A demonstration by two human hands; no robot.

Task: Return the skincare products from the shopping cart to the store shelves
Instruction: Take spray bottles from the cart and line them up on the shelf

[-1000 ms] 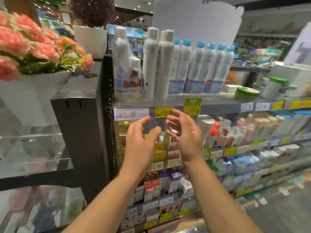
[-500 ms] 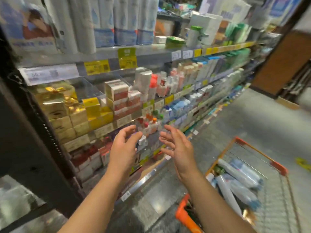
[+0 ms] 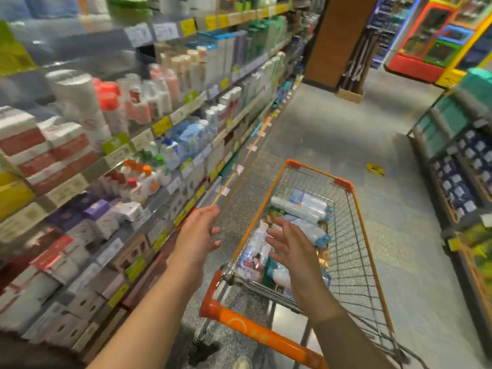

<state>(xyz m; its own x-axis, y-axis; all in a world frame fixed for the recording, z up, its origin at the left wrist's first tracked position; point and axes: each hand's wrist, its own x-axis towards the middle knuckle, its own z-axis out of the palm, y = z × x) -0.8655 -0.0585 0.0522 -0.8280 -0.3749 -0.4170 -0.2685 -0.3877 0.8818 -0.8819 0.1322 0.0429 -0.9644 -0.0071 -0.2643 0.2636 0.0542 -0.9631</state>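
Neither grip holds anything: my left hand (image 3: 195, 237) hangs with fingers loosely spread over the floor strip between the store shelves (image 3: 149, 134) and the shopping cart (image 3: 354, 251), and my right hand (image 3: 292, 249) hovers with fingers splayed above the near end of the cart basket. Below that hand lie the skincare products (image 3: 300, 209), white and pale-blue bottles on their sides with a few packets among them, all inside the wire walls. I see the orange handle bar (image 3: 255, 328) crossing low in front of my forearms, and the cart's left rim runs just beside the lower shelf edges, leaving only a narrow gap there. To the right of the cart the grey aisle floor (image 3: 332, 134) lies open up to a second shelving unit (image 3: 458, 166). Farther down stand a brown pillar (image 3: 338, 35) and bright coloured cabinets (image 3: 436, 35).
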